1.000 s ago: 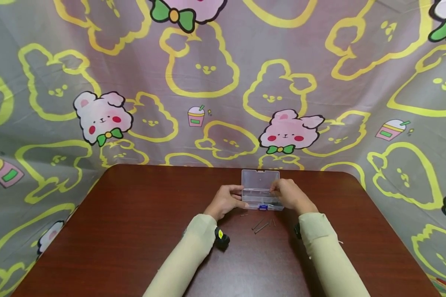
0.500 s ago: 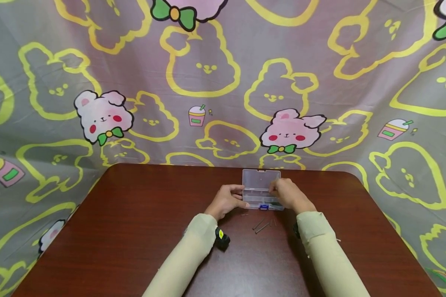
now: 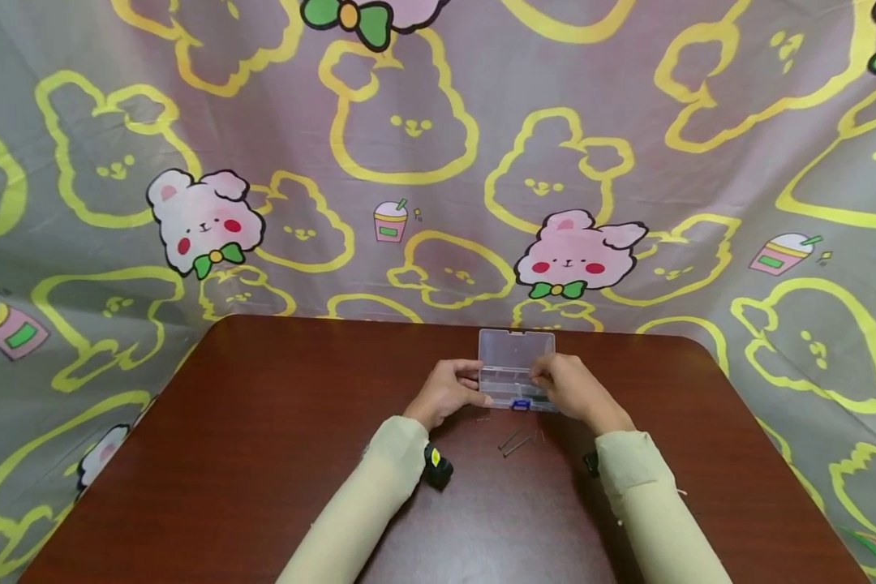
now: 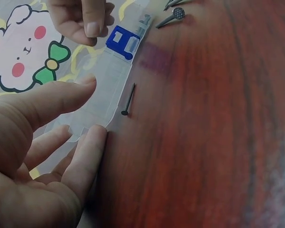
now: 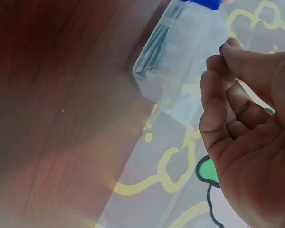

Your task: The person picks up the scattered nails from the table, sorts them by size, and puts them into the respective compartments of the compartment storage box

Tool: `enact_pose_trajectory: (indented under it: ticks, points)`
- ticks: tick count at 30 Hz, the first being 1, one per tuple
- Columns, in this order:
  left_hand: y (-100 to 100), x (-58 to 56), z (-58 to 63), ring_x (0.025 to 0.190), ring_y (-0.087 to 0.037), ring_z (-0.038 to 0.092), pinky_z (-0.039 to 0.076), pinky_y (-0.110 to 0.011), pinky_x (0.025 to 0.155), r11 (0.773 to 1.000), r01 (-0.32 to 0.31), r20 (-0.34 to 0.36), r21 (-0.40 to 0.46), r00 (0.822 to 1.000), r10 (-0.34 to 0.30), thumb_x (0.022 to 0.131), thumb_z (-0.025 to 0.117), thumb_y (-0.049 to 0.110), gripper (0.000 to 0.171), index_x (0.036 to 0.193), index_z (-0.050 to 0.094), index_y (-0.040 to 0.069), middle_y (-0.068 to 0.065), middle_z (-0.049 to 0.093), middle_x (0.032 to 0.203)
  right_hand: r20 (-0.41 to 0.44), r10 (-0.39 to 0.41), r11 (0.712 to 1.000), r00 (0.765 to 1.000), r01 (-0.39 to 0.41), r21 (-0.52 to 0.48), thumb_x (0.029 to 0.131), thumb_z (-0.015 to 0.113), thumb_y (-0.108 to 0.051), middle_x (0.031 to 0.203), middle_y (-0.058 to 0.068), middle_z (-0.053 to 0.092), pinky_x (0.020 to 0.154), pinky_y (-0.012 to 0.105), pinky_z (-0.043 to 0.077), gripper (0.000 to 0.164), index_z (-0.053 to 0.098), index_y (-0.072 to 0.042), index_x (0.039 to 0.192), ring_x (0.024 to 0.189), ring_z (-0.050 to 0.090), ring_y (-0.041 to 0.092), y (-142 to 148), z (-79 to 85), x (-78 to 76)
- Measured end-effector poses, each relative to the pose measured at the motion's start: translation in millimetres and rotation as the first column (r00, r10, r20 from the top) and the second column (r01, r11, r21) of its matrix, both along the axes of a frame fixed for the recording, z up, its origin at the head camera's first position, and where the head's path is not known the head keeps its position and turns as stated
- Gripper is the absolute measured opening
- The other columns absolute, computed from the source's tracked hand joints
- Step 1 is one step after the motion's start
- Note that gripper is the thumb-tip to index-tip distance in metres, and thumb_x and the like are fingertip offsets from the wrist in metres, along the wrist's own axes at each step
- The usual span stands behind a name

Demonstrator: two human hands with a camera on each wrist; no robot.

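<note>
A clear plastic compartment box (image 3: 498, 396) with a blue latch (image 4: 122, 42) stands with its lid (image 3: 516, 349) raised, towards the back of the table. My left hand (image 3: 444, 392) holds the box's left end, thumb at the front rim and fingers round the side. Over the right half of the box, my right hand (image 3: 573, 389) has its thumb and fingertips drawn together; no object shows between them. Dark nails (image 5: 154, 50) lie along the front compartment. A short nail (image 4: 128, 99) lies on the table just before the box, and several longer nails (image 3: 518, 446) lie nearby.
The dark red-brown wooden table (image 3: 285, 438) spreads out on both sides and in front. Right behind it hangs a grey curtain (image 3: 438, 195) printed with rabbits. A wrist camera (image 3: 438, 466) sits under my left sleeve.
The head view has tilted down slightly. My right fingertips stay over the box while the right forearm shifts a little to the right. The left hand keeps its hold; the nails lie as before.
</note>
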State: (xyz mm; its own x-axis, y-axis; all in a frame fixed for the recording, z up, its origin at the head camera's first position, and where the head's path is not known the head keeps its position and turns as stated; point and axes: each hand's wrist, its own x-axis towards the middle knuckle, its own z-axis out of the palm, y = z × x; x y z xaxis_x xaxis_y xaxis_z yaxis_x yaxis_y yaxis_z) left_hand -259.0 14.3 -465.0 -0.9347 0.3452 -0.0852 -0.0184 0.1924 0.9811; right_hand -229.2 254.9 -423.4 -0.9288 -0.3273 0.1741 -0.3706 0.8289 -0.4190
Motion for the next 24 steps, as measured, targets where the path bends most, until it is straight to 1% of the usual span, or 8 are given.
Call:
enact_pose_trajectory:
  ticks: [2, 5, 11, 15, 20, 24]
  points:
    - [0.7, -0.1, 1.4, 0.099, -0.022, 0.063, 0.055, -0.033, 0.078, 1.0, 0.001, -0.007, 0.009, 1.0, -0.001, 0.07, 0.091, -0.002, 0.067, 0.132, 0.067, 0.007, -0.009, 0.067, 0.111, -0.005, 0.019, 1.0, 1.0, -0.019, -0.019, 0.092, 0.072, -0.001, 0.081, -0.002, 0.064, 0.068, 0.036, 0.053, 0.006, 0.074, -0.006, 0.089, 0.074, 0.057, 0.015, -0.2, 2.1, 5.1]
    - [0.8, 0.0, 1.6, 0.099, -0.022, 0.063, 0.055, -0.032, 0.078, 1.0, -0.001, -0.006, 0.007, 1.0, 0.001, 0.069, 0.092, -0.002, 0.068, 0.131, 0.067, 0.007, -0.01, 0.068, 0.112, -0.012, 0.049, 0.999, 0.999, -0.049, -0.024, 0.092, 0.071, -0.001, 0.08, -0.005, 0.064, 0.066, 0.034, 0.052, 0.009, 0.074, -0.008, 0.087, 0.072, 0.056, 0.011, -1.1, 2.8, 12.1]
    - [-0.5, -0.6, 1.5, 0.1, -0.021, 0.063, 0.056, -0.034, 0.079, 1.0, -0.002, 0.002, -0.002, 1.0, 0.002, 0.07, 0.092, 0.0, 0.068, 0.133, 0.067, 0.009, -0.009, 0.067, 0.112, -0.01, 0.085, 0.996, 0.996, -0.085, -0.022, 0.091, 0.072, -0.001, 0.078, -0.01, 0.061, 0.066, 0.032, 0.05, 0.016, 0.072, -0.014, 0.082, 0.071, 0.054, 0.008, -3.6, 0.2, 24.1]
    - [-0.6, -0.2, 1.5, 0.1, -0.021, 0.063, 0.056, -0.034, 0.08, 1.0, 0.0, 0.006, -0.002, 1.0, 0.0, 0.07, 0.091, 0.001, 0.069, 0.133, 0.066, 0.009, -0.009, 0.067, 0.112, 0.015, 0.117, 0.993, 0.993, -0.117, -0.017, 0.091, 0.074, -0.004, 0.08, -0.012, 0.063, 0.066, 0.031, 0.051, 0.014, 0.072, -0.015, 0.083, 0.072, 0.056, 0.006, -4.5, -0.5, 31.9]
    - [-0.4, 0.8, 1.3, 0.1, -0.02, 0.063, 0.055, -0.034, 0.08, 1.0, 0.006, 0.004, -0.01, 1.0, -0.006, 0.071, 0.091, 0.001, 0.069, 0.134, 0.066, 0.01, -0.008, 0.067, 0.112, 0.067, 0.185, 0.983, 0.981, -0.185, 0.001, 0.092, 0.074, -0.007, 0.083, -0.012, 0.066, 0.066, 0.029, 0.052, 0.007, 0.075, -0.013, 0.088, 0.075, 0.059, 0.004, -5.8, -1.5, 41.1]
    - [-0.3, 0.3, 1.2, 0.1, -0.021, 0.063, 0.055, -0.034, 0.08, 1.0, 0.001, -0.005, -0.007, 1.0, -0.001, 0.07, 0.091, 0.0, 0.069, 0.134, 0.066, 0.009, -0.009, 0.068, 0.111, 0.053, 0.225, 0.974, 0.973, -0.225, 0.007, 0.09, 0.075, -0.004, 0.086, -0.011, 0.068, 0.068, 0.03, 0.053, 0.009, 0.076, -0.013, 0.087, 0.079, 0.061, 0.006, -8.0, -3.7, 45.0]
